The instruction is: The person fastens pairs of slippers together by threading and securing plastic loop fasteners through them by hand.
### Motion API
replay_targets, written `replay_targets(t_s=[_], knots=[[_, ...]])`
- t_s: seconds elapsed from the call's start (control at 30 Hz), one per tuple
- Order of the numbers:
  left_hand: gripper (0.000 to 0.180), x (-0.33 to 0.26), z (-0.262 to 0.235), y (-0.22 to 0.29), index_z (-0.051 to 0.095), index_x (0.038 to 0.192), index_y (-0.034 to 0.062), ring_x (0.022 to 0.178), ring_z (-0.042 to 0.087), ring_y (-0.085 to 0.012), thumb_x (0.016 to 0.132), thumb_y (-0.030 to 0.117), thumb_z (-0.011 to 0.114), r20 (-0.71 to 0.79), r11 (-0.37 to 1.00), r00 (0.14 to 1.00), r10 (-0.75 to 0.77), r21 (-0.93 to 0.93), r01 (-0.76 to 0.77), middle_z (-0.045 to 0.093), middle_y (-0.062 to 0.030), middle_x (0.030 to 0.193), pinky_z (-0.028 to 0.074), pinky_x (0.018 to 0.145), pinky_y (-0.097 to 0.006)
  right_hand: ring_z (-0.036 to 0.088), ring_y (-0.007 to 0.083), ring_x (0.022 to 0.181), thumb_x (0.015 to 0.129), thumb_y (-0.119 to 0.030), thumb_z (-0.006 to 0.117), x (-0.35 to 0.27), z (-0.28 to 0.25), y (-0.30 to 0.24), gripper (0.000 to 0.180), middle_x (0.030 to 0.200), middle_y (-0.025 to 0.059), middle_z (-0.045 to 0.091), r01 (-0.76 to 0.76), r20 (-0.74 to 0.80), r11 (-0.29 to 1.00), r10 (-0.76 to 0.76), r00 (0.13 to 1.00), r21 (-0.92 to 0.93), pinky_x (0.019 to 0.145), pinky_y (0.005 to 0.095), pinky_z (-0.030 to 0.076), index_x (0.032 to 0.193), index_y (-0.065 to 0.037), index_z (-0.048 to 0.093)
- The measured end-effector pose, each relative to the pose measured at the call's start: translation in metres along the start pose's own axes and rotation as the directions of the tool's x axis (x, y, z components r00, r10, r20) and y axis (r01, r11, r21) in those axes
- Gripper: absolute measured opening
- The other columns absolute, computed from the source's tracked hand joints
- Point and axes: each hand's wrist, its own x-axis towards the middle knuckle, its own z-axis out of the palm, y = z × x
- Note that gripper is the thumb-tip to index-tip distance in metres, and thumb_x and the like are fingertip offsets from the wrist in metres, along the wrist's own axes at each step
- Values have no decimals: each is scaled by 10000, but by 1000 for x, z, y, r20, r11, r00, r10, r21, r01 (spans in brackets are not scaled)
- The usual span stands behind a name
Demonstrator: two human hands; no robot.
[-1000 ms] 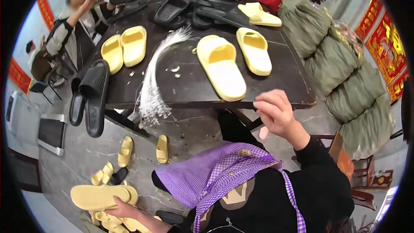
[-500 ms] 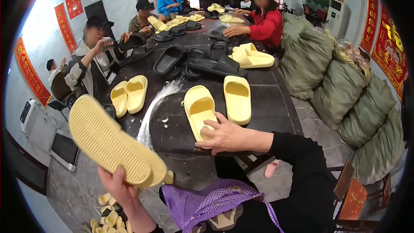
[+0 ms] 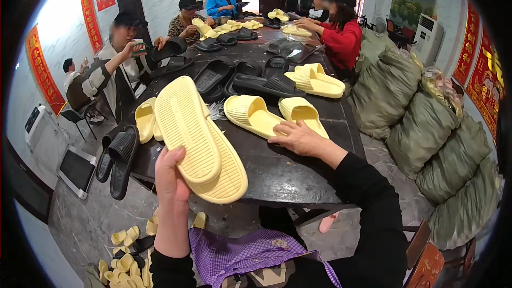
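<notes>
My left hand (image 3: pixel 173 176) grips a pair of yellow slippers (image 3: pixel 200 138), stacked together with their ribbed soles facing me, above the table's near left part. At the near middle of the table, my right hand (image 3: pixel 298 137) has its fingers bent over the heel of a yellow slide slipper (image 3: pixel 253 114). The thumb side is partly hidden. A second yellow slipper (image 3: pixel 303 113) lies just behind that hand. Another yellow slipper (image 3: pixel 145 120) is partly covered by the raised pair. A bundle of white strands (image 3: pixel 215 111) shows only a little behind it.
Black slippers (image 3: pixel 121 157) stick out at the table's left edge; more black slippers (image 3: pixel 261 80) and a yellow pair (image 3: pixel 317 80) lie farther back. Several people work around the dark table (image 3: pixel 288 181). Bulging green sacks (image 3: pixel 386 85) line the right. Yellow slippers (image 3: pixel 125 266) pile on the floor, lower left.
My left hand has brought its yellow pair rightward over the table. My right hand has moved up and right, and the slipper under it has turned, its heel now toward the right.
</notes>
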Motion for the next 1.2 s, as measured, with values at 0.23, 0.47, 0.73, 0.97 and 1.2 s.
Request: replay_targets(t_s=[0.23,0.47,0.73,0.97,1.2], knots=[[430,14,7,-24,444,1167,-92,988,573,-265,754,8,514,79,991,989,-123,-50,127,555,-182,1105,468,881,-350,479,240,1092,779,-145,593,-9,15,54,346,1166,54,494,-31,76,999,32,997,-10,793,407,392,1110,-236,548],[408,34,22,-58,457,1165,-78,983,577,-279,793,76,527,140,947,956,-257,-159,278,557,-185,1114,460,901,-379,443,296,1152,685,-26,653,7,-17,36,550,1273,125,452,-222,-248,929,299,921,296,930,406,361,1203,-121,496],[427,30,34,-91,461,1183,-51,1004,573,-290,851,215,493,349,711,751,-560,-262,652,547,-199,1142,463,896,-405,460,294,1139,672,-64,664,21,-67,-34,582,1215,122,488,-41,-455,987,110,884,158,932,384,348,1219,-106,469],[471,14,43,-99,470,1179,-35,995,571,-285,902,345,452,533,723,674,-511,-157,673,566,-181,1091,488,834,-384,498,261,1103,723,-78,637,5,-59,-15,456,1118,98,559,-52,-432,945,196,880,324,915,341,374,1159,-62,503],[386,7,30,-65,477,1170,-26,938,568,-213,899,248,488,287,906,884,-369,324,273,566,-140,1043,475,778,-305,575,186,986,850,-146,544,6,-58,-16,342,1087,98,580,-183,159,-34,660,734,983,822,304,466,1148,14,496]])
